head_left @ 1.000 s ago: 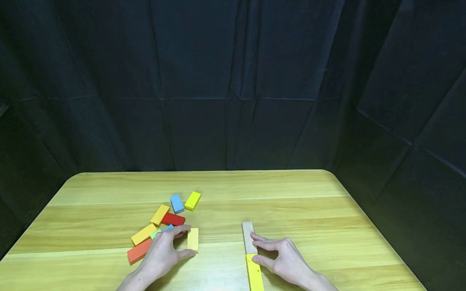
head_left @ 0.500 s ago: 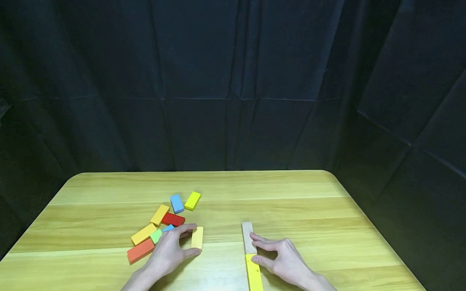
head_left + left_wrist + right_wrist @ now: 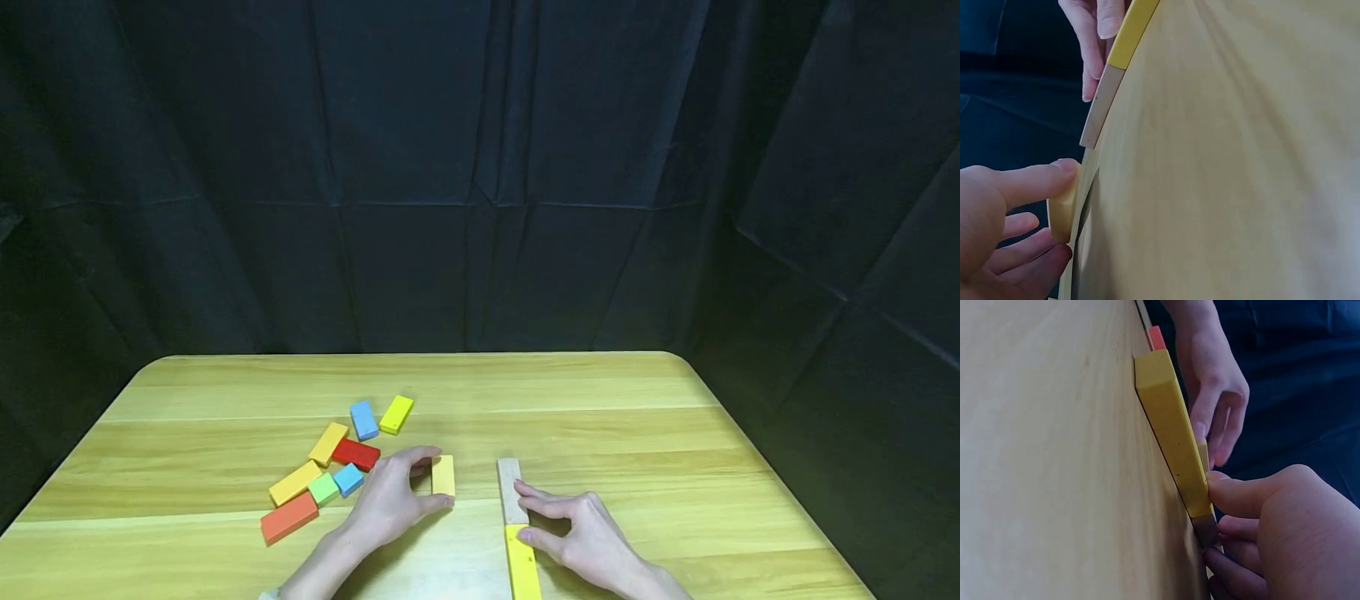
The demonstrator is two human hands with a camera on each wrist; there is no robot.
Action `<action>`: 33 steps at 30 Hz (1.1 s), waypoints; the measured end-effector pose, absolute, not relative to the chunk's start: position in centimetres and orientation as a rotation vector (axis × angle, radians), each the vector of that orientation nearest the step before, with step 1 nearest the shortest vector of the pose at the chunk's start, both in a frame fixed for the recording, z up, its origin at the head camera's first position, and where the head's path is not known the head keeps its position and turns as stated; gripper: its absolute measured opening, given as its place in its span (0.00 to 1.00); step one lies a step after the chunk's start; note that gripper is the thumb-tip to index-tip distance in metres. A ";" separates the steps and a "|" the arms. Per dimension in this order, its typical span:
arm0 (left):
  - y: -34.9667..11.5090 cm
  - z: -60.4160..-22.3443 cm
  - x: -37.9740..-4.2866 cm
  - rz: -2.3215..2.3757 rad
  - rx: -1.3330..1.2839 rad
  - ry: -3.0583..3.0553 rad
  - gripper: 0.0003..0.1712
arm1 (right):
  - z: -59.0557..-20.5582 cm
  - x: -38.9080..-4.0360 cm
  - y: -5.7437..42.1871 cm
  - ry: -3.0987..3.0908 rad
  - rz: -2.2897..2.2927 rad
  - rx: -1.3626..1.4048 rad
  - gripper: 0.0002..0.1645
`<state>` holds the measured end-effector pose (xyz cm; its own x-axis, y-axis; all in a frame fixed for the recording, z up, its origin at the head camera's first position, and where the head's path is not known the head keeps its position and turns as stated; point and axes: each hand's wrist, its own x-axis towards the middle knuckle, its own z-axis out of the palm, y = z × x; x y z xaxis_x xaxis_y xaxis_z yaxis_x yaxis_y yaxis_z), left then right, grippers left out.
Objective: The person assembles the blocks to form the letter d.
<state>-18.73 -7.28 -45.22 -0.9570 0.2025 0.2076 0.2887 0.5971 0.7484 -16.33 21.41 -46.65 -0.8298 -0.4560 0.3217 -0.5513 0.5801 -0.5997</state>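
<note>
Between its thumb and fingers, my left hand [image 3: 390,502] pinches a pale yellow block [image 3: 443,476], left of the row of blocks. In the left wrist view this pale yellow block [image 3: 1062,214] appears slightly raised over the table. A greyish plain wooden block [image 3: 510,487] and a bright yellow block [image 3: 522,562] lie end to end. My right hand [image 3: 585,533] rests along their right side, thumb touching the bright yellow block near the joint and fingertips at the plain one. The right wrist view shows the thumb against the bright yellow block [image 3: 1169,431].
Loose blocks lie left on the wood-grain table [image 3: 675,433]: orange-red [image 3: 289,518], green [image 3: 323,489], blue [image 3: 348,478], red [image 3: 356,453], two yellow-orange. Farther back are a blue block [image 3: 364,420] and a yellow block [image 3: 396,414]. A dark curtain [image 3: 420,167] hangs behind.
My left hand has carried the pale yellow block to the right and slightly away, uncovering the green and blue blocks. My right hand has stayed almost still beside the row.
</note>
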 end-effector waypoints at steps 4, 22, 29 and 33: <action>-6.4 -45.0 -19.4 -1.286 -0.432 -2.721 0.35 | -46.6 -16.3 21.4 -2.675 1.089 0.873 0.28; -2.8 -44.7 -22.7 -1.398 -0.425 -2.698 0.36 | -46.6 -16.4 21.4 -2.654 1.061 0.896 0.28; -1.8 -45.3 -23.7 -1.452 -0.390 -2.675 0.36 | -46.7 -16.5 21.5 -2.649 1.047 0.898 0.28; -1.1 -45.4 -24.1 -1.507 -0.385 -2.659 0.36 | -46.8 -16.5 21.5 -2.645 1.026 0.892 0.27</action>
<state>-24.05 -1.14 -45.41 -0.9670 0.1856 0.1748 0.2453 0.4905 0.8362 -16.51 21.55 -46.79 -0.8073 -0.4725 0.3536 -0.5874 0.5848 -0.5594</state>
